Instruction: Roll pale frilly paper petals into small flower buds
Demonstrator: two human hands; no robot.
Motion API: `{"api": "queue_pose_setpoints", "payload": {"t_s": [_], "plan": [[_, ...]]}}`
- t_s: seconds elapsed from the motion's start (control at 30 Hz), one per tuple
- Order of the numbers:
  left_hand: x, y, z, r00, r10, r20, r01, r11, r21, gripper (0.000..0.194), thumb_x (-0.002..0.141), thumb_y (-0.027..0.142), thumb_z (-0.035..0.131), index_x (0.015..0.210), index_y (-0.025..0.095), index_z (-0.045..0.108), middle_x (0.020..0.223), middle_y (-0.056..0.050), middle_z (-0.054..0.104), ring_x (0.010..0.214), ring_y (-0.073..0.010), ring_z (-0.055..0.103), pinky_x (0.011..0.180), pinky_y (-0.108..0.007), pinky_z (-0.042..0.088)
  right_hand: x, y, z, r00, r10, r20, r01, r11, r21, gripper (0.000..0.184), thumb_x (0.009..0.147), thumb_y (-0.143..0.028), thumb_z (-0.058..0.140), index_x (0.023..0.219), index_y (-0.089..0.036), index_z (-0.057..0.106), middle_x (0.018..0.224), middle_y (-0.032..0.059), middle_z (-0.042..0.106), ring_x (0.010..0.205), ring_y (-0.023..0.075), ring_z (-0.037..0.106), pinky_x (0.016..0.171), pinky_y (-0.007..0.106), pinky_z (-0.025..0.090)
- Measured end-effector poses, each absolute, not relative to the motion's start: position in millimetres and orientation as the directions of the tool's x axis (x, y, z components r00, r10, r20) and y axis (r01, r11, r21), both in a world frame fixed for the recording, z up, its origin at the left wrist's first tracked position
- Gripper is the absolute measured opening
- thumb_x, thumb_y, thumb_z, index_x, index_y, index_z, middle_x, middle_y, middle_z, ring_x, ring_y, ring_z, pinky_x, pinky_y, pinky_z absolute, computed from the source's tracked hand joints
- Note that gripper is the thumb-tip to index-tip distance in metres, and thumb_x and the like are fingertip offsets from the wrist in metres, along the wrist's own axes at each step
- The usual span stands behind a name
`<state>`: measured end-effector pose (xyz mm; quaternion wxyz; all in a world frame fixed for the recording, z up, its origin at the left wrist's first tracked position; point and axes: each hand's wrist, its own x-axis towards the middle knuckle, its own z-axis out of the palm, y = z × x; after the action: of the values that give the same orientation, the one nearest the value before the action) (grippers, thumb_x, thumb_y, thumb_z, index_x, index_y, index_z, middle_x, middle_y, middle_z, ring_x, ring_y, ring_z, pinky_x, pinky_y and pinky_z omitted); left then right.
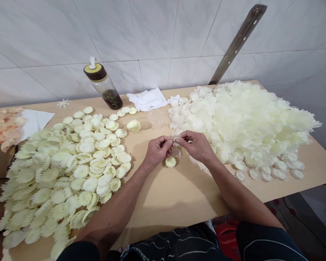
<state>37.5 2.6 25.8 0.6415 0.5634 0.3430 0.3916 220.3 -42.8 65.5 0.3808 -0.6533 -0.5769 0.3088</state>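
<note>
My left hand (159, 149) and my right hand (195, 145) meet over the middle of the table, fingertips pinched on a small pale petal disc (176, 140) with a toothed edge. Much of that disc is covered by my fingers. Just below them, a cream petal disc (170, 162) lies on the table, with a more see-through one (176, 152) beside it. A large heap of cream toothed discs (81, 170) spreads to the left. On the right stands a bigger mound of whitish, thin toothed discs (250, 123).
A bottle of dark liquid (104, 85) stands at the back, near white tissue (147, 99) and a small stack of discs (134, 125). Pinkish petals (5, 125) lie far left. A metal strip (237, 45) leans on the tiled wall. The wooden table (163, 199) ends near my lap.
</note>
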Motion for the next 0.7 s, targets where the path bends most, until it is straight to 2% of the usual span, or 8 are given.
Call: {"api": "queue_pose_setpoints", "payload": {"t_s": [0.13,0.33,0.47,0.7], "plan": [[37.7,3.0,25.5,0.461,0.888,0.009,-0.121,0.053,0.991,0.046,0.090,0.059,0.074,0.088,0.013,0.071,0.057,-0.001,0.062,0.046,-0.0125,0.056,0.047,-0.025,0.051,220.1,-42.5,65.9,0.169,0.984,0.059,0.556,-0.045,-0.830,0.026,0.090,-0.046,0.070,0.083,-0.021,0.074,0.074,0.0008,0.073,0.069,0.0178,0.065,0.066,0.030,0.046],[36.7,3.1,24.4,0.467,0.884,0.024,-0.126,0.040,0.991,0.042,0.091,0.057,0.073,0.087,0.015,0.071,0.059,-0.001,0.064,0.048,-0.0124,0.058,0.048,-0.025,0.050,220.2,-43.1,60.7,0.135,0.986,0.095,0.627,-0.011,-0.779,0.030,0.100,-0.043,0.057,0.081,-0.022,0.069,0.062,-0.0009,0.063,0.059,0.0166,0.059,0.062,0.030,0.043],[36.4,3.5,24.6,0.459,0.888,0.023,-0.120,0.036,0.992,0.043,0.091,0.057,0.073,0.087,0.015,0.071,0.060,-0.001,0.064,0.048,-0.0123,0.058,0.049,-0.025,0.051,217.9,-42.7,57.1,0.106,0.974,0.200,0.672,0.078,-0.737,0.034,0.104,-0.037,0.051,0.077,-0.022,0.064,0.071,0.0017,0.066,0.062,0.0165,0.060,0.063,0.030,0.043],[36.7,4.4,21.1,0.442,0.897,-0.007,-0.094,0.054,0.994,0.044,0.090,0.059,0.074,0.090,0.015,0.072,0.061,-0.001,0.066,0.049,-0.0132,0.060,0.050,-0.026,0.052,212.8,-42.1,52.3,0.101,0.920,0.377,0.734,0.187,-0.653,0.028,0.103,-0.037,0.060,0.083,-0.022,0.073,0.081,0.0040,0.073,0.075,0.0190,0.067,0.070,0.031,0.047]]}}
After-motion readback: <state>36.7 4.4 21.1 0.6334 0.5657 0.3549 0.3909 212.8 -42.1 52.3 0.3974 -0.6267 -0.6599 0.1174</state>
